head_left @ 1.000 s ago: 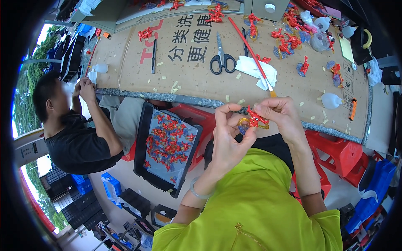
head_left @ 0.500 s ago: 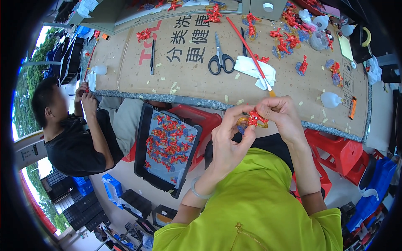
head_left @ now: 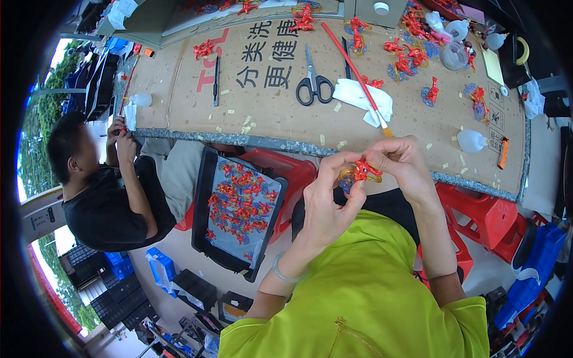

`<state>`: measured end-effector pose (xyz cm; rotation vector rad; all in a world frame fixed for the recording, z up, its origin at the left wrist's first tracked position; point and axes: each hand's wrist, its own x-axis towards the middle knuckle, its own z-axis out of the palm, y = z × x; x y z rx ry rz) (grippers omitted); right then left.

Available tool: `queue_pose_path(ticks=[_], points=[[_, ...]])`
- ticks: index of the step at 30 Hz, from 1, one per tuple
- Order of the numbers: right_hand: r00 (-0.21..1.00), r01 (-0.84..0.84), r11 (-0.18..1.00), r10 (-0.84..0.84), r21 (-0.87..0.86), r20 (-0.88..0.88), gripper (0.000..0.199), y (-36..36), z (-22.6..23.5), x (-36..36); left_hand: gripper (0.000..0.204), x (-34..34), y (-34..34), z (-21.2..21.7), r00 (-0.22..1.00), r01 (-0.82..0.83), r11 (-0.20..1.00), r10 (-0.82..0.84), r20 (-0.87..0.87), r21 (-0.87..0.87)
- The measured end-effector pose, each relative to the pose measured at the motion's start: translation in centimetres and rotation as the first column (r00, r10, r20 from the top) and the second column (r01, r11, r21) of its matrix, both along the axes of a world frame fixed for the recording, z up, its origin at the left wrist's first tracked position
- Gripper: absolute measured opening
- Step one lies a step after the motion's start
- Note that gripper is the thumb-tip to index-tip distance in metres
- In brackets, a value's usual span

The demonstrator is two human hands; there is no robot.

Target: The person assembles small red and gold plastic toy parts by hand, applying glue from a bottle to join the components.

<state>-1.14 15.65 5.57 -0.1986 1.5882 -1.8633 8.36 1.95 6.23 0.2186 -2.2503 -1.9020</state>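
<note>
Between my hands, just off the table's front edge, is a small red figurine [head_left: 362, 170] with translucent yellow and bluish-purple parts. My left hand [head_left: 327, 200] pinches it from the left side, thumb below and fingers above. From the right, my right hand [head_left: 401, 164] has its thumb and fingers closed on the figurine's upper right part. A paintbrush [head_left: 358, 74] with a red handle lies on the cardboard, its bristle end close beyond my hands. It rests across a folded white tissue [head_left: 349, 94]. Black-handled scissors [head_left: 314, 83] lie left of the tissue.
More red figurines [head_left: 412, 56] are spread over the far right of the cardboard-covered table [head_left: 268, 113]. A squeeze bottle [head_left: 471, 141] and an orange cutter [head_left: 503, 153] lie at the right. A black tray [head_left: 200, 238] of figurines stands by red stools [head_left: 477, 209]. A co-worker [head_left: 107, 191] sits at left.
Both hands keep their grip on the figurine, which has turned very slightly. Otherwise the scene stays nearly the same.
</note>
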Motion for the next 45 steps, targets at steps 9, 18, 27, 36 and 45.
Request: queue_pose_path(ticks=[9, 18, 27, 36, 45], points=[[0.999, 0.0, 1.0, 0.0, 0.004, -0.054, 0.015, -0.1, 0.7, 0.1, 0.06, -0.1, -0.2, -0.2, 0.999, 0.028, 0.979, -0.034, 0.028, 0.203], [0.999, 0.039, 0.999, -0.038, 0.035, -0.03, 0.018, -0.6, 0.0, 0.3, 0.053, 0.1, -0.1, 0.2, 0.995, -0.009, 0.913, -0.033, 0.096, 0.408], [1.0, -0.018, 0.997, 0.019, 0.078, -0.015, 0.024, -0.2, -0.3, 0.1, 0.055, 0.1, -0.2, 0.7, 0.987, -0.004, 0.873, -0.074, 0.141, 0.488], [1.0, 0.001, 0.999, -0.002, 0.032, 0.031, 0.022, -0.4, -0.1, 0.1, 0.058, 0.3, -0.1, 0.5, 0.994, 0.0, 0.88, -0.051, 0.095, 0.476], [0.998, -0.021, 1.0, 0.021, -0.003, -0.053, 0.015, 0.3, 0.1, -0.3, 0.06, 0.4, 0.1, -0.4, 0.998, -0.042, 0.99, 0.047, -0.036, 0.133]])
